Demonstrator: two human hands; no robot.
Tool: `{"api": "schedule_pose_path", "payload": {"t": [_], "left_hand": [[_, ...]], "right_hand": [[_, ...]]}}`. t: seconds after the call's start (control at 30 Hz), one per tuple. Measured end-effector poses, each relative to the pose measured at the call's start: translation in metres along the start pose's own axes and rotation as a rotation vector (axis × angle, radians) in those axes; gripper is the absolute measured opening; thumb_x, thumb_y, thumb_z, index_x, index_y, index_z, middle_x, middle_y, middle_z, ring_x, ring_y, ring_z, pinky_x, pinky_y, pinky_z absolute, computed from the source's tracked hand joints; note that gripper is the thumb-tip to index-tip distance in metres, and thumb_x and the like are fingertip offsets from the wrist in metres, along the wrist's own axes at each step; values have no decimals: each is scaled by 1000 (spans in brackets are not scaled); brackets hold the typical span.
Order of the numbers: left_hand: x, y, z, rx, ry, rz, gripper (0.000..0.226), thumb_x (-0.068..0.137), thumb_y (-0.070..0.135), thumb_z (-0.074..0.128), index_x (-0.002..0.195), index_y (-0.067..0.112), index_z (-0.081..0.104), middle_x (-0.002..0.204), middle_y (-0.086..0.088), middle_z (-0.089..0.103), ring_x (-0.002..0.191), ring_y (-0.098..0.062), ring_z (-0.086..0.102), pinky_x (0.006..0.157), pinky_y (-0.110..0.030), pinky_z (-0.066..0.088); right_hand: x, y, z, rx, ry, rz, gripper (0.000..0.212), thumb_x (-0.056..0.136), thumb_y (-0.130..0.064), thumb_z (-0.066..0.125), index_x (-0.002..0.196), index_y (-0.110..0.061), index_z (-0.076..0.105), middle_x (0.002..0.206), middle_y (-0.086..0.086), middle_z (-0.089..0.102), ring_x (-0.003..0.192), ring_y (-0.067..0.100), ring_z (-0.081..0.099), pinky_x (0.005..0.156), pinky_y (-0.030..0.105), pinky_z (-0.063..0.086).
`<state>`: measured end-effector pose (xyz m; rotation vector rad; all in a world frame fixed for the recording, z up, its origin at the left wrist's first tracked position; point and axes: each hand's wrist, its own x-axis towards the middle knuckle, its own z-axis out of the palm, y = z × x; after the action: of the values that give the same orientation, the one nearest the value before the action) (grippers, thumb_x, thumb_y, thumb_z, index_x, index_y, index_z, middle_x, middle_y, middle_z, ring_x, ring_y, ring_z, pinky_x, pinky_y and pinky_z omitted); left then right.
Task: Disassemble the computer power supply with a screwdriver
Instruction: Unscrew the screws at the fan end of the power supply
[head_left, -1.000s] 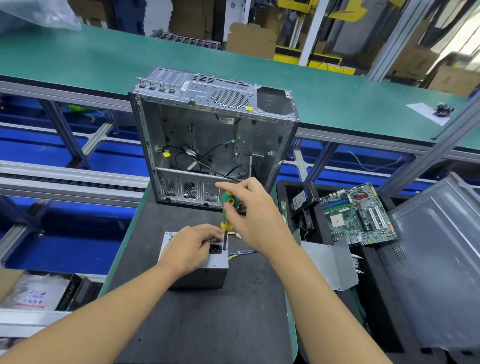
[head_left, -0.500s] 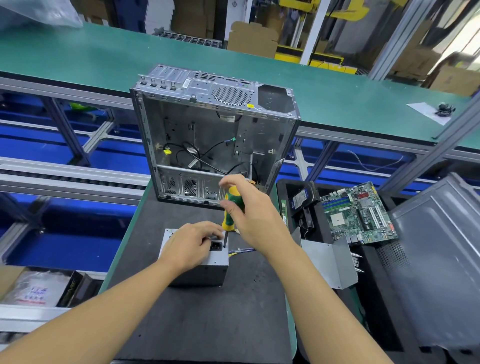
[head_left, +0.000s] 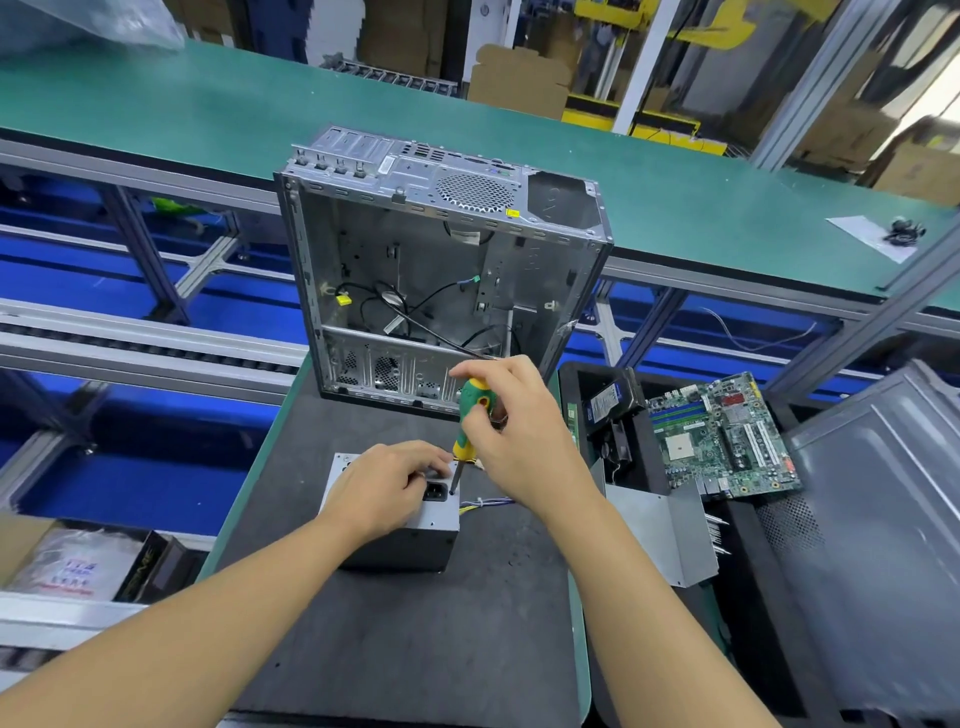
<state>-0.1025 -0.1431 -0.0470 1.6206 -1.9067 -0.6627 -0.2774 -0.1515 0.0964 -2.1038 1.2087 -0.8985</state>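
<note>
Head view: the power supply (head_left: 415, 535), a grey metal box, sits on the dark surface (head_left: 415, 649) just in front of an open computer case (head_left: 441, 270). The left hand (head_left: 384, 486) lies on top of the box with its fingers (head_left: 431, 460) curled over the top, holding it. The right hand (head_left: 519, 431) grips the green and yellow handle of a screwdriver (head_left: 470, 421), which stands nearly upright. Its tip touches the box's top face just right of the black power socket (head_left: 435, 491). Coloured wires (head_left: 483, 503) trail from the box's right side. A motherboard (head_left: 722, 436) lies in a black bin (head_left: 587, 379) to the right.
</note>
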Motion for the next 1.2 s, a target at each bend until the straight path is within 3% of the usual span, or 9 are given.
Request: {"api": "schedule_pose_path", "payload": {"t": [0.1, 0.3, 0.4, 0.5, 0.63, 0.8, 1.0, 1.1, 1.2], "left_hand": [[-1, 1, -1, 1, -3, 0, 46, 78, 4, 43, 100, 37, 67, 112, 39, 60, 100, 3, 60, 82, -31, 53], [-2, 2, 0, -29, 51, -49, 45, 83, 1, 44, 101, 34, 67, 107, 30, 64, 101, 2, 60, 86, -32, 52], [-1, 2, 0, -11, 37, -50, 42, 83, 1, 45, 100, 34, 68, 104, 30, 64, 98, 1, 60, 84, -31, 52], [0, 1, 1, -2, 42, -62, 41, 85, 2, 45, 99, 34, 67, 101, 32, 63, 98, 0, 60, 82, -27, 51], [0, 1, 1, 20, 55, -79, 41, 86, 4, 43, 99, 35, 65, 97, 33, 62, 94, 1, 59, 77, -25, 50], [2, 1, 2, 41, 57, -81, 38, 86, 7, 44, 94, 40, 61, 96, 31, 62, 92, 1, 59, 72, -19, 45], [-3, 8, -3, 92, 64, -50, 32, 92, 29, 46, 85, 61, 43, 92, 45, 52, 80, 18, 49, 55, -10, 28], [-4, 7, -3, 61, 48, 5, 14, 87, 43, 46, 98, 52, 48, 100, 34, 55, 89, 9, 53, 64, -21, 43], [-4, 5, -1, 80, 31, 57, 29, 78, 39, 53, 107, 40, 54, 111, 31, 56, 102, 6, 54, 80, -27, 50]], "right_hand": [[-1, -2, 1, 37, -23, -2, 34, 90, -6, 52, 114, -28, 64, 109, -9, 47, 74, 3, 49, 72, 16, 42], [2, 0, 4, -3, 24, -2, 6, 91, -25, 68, 97, -22, 66, 105, -5, 48, 105, 16, 51, 93, 30, 43], [0, 3, 2, -47, 68, -71, 20, 91, -22, 68, 110, -24, 64, 102, -7, 53, 91, 11, 51, 86, 32, 45], [1, 3, -3, 49, -22, 16, 48, 91, -20, 64, 131, -36, 45, 107, -16, 59, 89, 7, 54, 85, 34, 49], [4, 2, -7, 8, -67, 63, 37, 88, -15, 56, 120, -32, 53, 109, -15, 62, 94, 12, 57, 85, 40, 50], [2, -2, -3, -77, -33, 16, 40, 88, -7, 52, 121, -28, 62, 129, -8, 50, 117, 16, 41, 100, 29, 39], [1, -8, 2, -33, -40, 18, 30, 89, -33, 68, 119, -35, 62, 105, -5, 45, 93, 7, 48, 82, 18, 42], [5, -7, 3, -43, 31, 1, 24, 87, -33, 73, 110, -29, 69, 100, -4, 48, 81, 6, 48, 79, 22, 46], [5, -4, 1, -75, 73, -19, 36, 91, -15, 66, 123, -30, 66, 100, -8, 54, 77, 5, 47, 79, 27, 47]]}}
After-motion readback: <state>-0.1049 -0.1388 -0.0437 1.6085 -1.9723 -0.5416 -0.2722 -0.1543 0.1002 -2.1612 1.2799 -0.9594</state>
